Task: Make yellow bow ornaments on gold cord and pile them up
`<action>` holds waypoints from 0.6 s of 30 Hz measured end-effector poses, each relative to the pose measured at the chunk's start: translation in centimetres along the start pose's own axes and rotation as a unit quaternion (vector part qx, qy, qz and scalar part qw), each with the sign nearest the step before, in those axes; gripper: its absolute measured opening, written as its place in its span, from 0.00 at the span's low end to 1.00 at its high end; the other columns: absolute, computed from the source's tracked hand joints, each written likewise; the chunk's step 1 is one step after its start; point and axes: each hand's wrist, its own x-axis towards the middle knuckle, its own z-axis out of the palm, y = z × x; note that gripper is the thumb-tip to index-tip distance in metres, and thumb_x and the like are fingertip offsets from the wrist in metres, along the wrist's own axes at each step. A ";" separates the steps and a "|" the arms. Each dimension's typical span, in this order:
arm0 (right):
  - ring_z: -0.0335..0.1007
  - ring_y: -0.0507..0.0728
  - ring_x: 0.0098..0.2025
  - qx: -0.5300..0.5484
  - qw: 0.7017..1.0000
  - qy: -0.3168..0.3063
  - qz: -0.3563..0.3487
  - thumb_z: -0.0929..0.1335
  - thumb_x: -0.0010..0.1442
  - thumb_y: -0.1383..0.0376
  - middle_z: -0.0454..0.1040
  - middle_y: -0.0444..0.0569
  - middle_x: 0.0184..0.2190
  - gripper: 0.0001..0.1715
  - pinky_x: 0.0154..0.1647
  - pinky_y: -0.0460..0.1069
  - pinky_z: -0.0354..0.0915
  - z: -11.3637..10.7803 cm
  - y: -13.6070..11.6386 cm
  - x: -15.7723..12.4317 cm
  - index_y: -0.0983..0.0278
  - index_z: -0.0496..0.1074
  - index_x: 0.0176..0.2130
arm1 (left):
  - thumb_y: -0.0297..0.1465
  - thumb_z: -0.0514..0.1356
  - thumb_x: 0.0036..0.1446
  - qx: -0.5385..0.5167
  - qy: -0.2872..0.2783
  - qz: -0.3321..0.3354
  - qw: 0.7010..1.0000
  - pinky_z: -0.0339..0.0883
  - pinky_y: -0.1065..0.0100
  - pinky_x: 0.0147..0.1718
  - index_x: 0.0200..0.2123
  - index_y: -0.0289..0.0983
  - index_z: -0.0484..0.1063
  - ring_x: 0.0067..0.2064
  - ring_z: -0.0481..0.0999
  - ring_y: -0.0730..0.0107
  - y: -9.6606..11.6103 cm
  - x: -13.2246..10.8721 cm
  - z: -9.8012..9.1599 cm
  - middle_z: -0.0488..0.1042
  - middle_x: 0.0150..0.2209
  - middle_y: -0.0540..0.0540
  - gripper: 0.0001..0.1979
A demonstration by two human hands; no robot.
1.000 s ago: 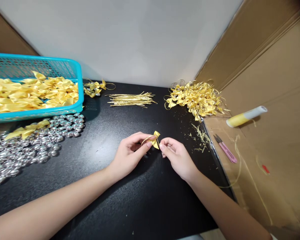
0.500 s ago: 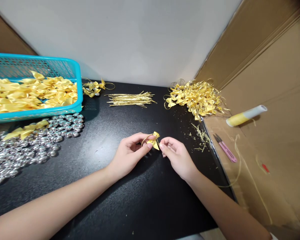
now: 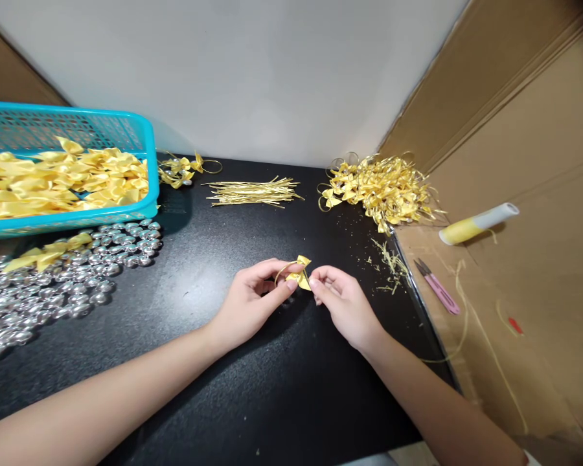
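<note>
A yellow bow point(image 3: 303, 282) sits pinched between the thumb and forefinger of the left hand point(image 3: 252, 294), with a thin gold loop point(image 3: 277, 270) arching back from it over those fingers. That grip presumably steadies the bow and leaves its outer edge free to face the right hand point(image 3: 342, 301). The right thumb and forefinger are drawn close together at that edge; whether they clamp on the ribbon, on a strip's end or on nothing is too small to tell. The bow thus lies in the gap between the two hands, just off the black table point(image 3: 252, 408).

Straight ahead of both hands lies a bundle of gold strips point(image 3: 255, 192), probably set there for either hand to reach. Beyond the right hand is a heap of looped bows point(image 3: 386, 191); nearer to it are gold clippings point(image 3: 392, 266), with pink snips point(image 3: 440, 290) to its right, likely placed for that hand. To the left of the left hand spread silver beads point(image 3: 43, 299), and past them stands a turquoise basket point(image 3: 78, 217) of loose bows point(image 3: 85, 176), its wall seemingly stopping them from scattering.
</note>
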 end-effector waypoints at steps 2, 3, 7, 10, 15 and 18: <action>0.57 0.51 0.26 0.005 1.000 0.002 0.000 0.71 0.53 0.55 0.63 0.41 0.23 0.14 0.30 0.48 0.57 0.1 0.0 0.0 0.62 0.68 0.28 | 0.33 0.66 0.54 0.001 0.000 -0.002 1.000 0.70 0.70 0.36 0.41 0.40 0.80 0.38 0.75 0.69 -0.1 0.0 0.0 0.79 0.39 0.45 0.10; 0.57 0.51 0.26 0.007 1.000 0.003 -0.002 0.71 0.53 0.55 0.63 0.41 0.23 0.14 0.29 0.48 0.57 0.1 0.0 0.0 0.62 0.68 0.27 | 0.33 0.66 0.54 0.002 0.001 -0.004 1.000 0.71 0.70 0.36 0.41 0.40 0.80 0.39 0.75 0.68 -0.1 0.0 0.0 0.79 0.39 0.45 0.10; 0.56 0.51 0.25 0.005 1.000 0.011 -0.007 0.70 0.53 0.54 0.61 0.40 0.22 0.15 0.29 0.48 0.57 0.3 0.1 -0.2 0.61 0.67 0.26 | 0.34 0.66 0.54 0.002 -0.002 -0.013 1.000 0.71 0.70 0.35 0.43 0.40 0.79 0.38 0.75 0.68 0.0 0.0 0.0 0.80 0.39 0.46 0.12; 0.55 0.51 0.25 0.001 1.000 0.021 -0.005 0.70 0.53 0.54 0.61 0.41 0.22 0.15 0.29 0.48 0.56 0.4 0.1 -0.2 0.62 0.67 0.27 | 0.34 0.66 0.54 -0.002 -0.002 -0.014 1.000 0.71 0.71 0.34 0.42 0.40 0.79 0.37 0.75 0.69 0.0 0.0 0.0 0.80 0.39 0.46 0.11; 0.55 0.50 0.25 -0.014 0.999 0.035 -0.006 0.70 0.53 0.55 0.61 0.41 0.22 0.14 0.28 0.47 0.56 0.5 0.0 -0.3 0.62 0.67 0.27 | 0.33 0.67 0.54 -0.005 0.003 -0.008 1.000 0.71 0.72 0.35 0.42 0.41 0.79 0.38 0.76 0.70 0.0 0.0 0.0 0.80 0.40 0.47 0.11; 0.55 0.50 0.25 -0.015 0.999 0.033 -0.007 0.69 0.53 0.56 0.60 0.40 0.21 0.14 0.28 0.46 0.56 0.5 -0.1 -0.3 0.63 0.66 0.27 | 0.33 0.66 0.55 -0.002 -0.001 -0.006 1.000 0.71 0.73 0.34 0.42 0.42 0.79 0.37 0.75 0.71 -0.1 0.0 0.0 0.80 0.40 0.48 0.11</action>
